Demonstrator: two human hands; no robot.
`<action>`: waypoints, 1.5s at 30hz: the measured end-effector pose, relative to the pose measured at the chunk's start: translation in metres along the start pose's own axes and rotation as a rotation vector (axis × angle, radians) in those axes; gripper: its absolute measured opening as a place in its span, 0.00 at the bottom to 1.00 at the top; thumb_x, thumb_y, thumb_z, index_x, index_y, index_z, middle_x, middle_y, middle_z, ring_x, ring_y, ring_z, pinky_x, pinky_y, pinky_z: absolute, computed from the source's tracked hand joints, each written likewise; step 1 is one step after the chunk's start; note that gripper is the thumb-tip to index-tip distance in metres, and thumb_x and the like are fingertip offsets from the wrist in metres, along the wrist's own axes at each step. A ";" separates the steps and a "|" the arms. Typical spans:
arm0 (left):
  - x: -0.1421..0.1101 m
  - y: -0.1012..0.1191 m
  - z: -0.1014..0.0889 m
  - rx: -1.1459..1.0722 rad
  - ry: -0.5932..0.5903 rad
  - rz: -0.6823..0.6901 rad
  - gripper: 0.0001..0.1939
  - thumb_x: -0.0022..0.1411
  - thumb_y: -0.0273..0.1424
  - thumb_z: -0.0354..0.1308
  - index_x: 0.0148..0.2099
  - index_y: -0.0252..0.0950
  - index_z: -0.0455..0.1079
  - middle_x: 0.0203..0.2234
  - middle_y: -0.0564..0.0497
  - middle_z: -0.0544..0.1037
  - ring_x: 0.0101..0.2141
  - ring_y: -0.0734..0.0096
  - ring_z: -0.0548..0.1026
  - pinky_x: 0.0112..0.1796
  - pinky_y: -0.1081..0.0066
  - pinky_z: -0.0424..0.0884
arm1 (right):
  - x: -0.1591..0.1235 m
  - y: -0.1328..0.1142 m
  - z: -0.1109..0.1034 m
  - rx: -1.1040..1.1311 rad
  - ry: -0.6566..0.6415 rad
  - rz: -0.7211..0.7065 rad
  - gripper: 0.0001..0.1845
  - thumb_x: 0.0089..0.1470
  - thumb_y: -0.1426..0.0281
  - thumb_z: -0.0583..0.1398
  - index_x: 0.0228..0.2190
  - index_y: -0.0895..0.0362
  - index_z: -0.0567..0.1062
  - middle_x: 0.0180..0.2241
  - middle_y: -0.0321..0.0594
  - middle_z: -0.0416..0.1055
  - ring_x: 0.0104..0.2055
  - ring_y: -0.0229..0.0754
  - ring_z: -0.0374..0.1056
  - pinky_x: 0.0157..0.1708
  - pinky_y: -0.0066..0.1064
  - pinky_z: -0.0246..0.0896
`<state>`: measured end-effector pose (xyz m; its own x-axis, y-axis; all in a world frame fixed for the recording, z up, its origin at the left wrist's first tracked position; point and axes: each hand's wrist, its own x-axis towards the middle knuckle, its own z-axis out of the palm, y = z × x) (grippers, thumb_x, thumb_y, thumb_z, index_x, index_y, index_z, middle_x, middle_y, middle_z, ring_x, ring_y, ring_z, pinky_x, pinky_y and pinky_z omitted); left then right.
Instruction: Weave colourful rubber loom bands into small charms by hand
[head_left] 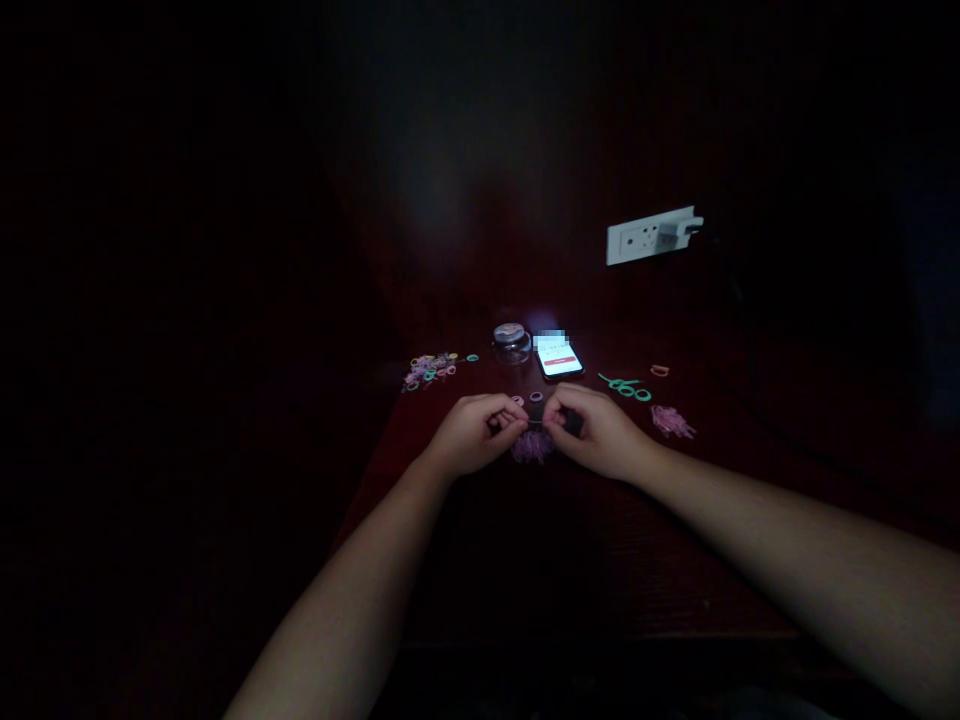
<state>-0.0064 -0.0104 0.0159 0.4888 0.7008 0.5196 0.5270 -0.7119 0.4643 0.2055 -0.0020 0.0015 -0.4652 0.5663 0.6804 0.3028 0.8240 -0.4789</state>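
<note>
Pinched between my two hands is a thin pale elastic band (pixel 535 422), drawn into a short line. My left hand (pixel 478 434) is closed, with thumb and fingertips on one end of it. The other end is in the closed fingertips of my right hand (pixel 594 430). Just below the band lies a heap of small purple elastic bands (pixel 532 450) on the dark red table. Two small rings, one pink (pixel 517 400) and one purple (pixel 536 397), rest right behind my fingertips.
A mixed pile of coloured bands (pixel 429 371) lies at left. Behind my hands stand a round lidded jar (pixel 511 343) and a lit phone (pixel 559 359). Green bands (pixel 627 387), an orange band (pixel 659 371) and a pink heap (pixel 673 421) are at right. A wall socket (pixel 651 237) holds a plug.
</note>
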 end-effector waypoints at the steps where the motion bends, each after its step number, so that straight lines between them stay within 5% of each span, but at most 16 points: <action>1: 0.000 0.000 0.000 -0.002 0.000 -0.002 0.04 0.60 0.29 0.58 0.37 0.33 0.73 0.27 0.52 0.76 0.26 0.79 0.71 0.28 0.78 0.67 | 0.000 0.000 0.000 0.001 -0.001 -0.001 0.06 0.49 0.79 0.58 0.25 0.57 0.68 0.25 0.35 0.64 0.30 0.38 0.61 0.31 0.30 0.56; 21: 0.000 0.003 0.000 -0.026 0.000 -0.027 0.04 0.60 0.29 0.57 0.35 0.33 0.71 0.24 0.53 0.74 0.24 0.79 0.69 0.27 0.79 0.66 | 0.000 -0.002 -0.001 0.024 -0.005 0.006 0.07 0.51 0.80 0.57 0.26 0.56 0.68 0.27 0.36 0.64 0.31 0.39 0.61 0.32 0.30 0.57; 30: 0.001 0.007 -0.001 -0.029 -0.017 -0.012 0.06 0.61 0.30 0.57 0.34 0.32 0.71 0.25 0.53 0.74 0.25 0.79 0.69 0.28 0.78 0.66 | -0.002 -0.001 0.003 0.087 -0.029 0.021 0.10 0.50 0.72 0.63 0.36 0.56 0.70 0.32 0.38 0.68 0.34 0.40 0.64 0.35 0.32 0.61; 35: 0.001 0.007 0.000 -0.036 -0.026 0.007 0.06 0.62 0.31 0.57 0.34 0.33 0.71 0.25 0.52 0.74 0.25 0.78 0.69 0.28 0.77 0.66 | -0.001 0.001 0.003 0.057 -0.023 0.017 0.02 0.54 0.73 0.60 0.30 0.56 0.70 0.28 0.36 0.67 0.31 0.38 0.64 0.33 0.30 0.60; 45: 0.002 0.005 0.000 -0.028 -0.018 0.018 0.04 0.60 0.29 0.58 0.34 0.33 0.72 0.26 0.52 0.75 0.26 0.77 0.71 0.29 0.77 0.67 | 0.000 0.000 0.001 0.041 0.000 0.007 0.04 0.54 0.76 0.58 0.29 0.56 0.71 0.28 0.37 0.67 0.31 0.39 0.64 0.33 0.31 0.59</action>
<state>-0.0031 -0.0132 0.0196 0.5108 0.6881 0.5153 0.4981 -0.7254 0.4750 0.2048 -0.0017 0.0015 -0.4634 0.5723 0.6766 0.2714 0.8185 -0.5064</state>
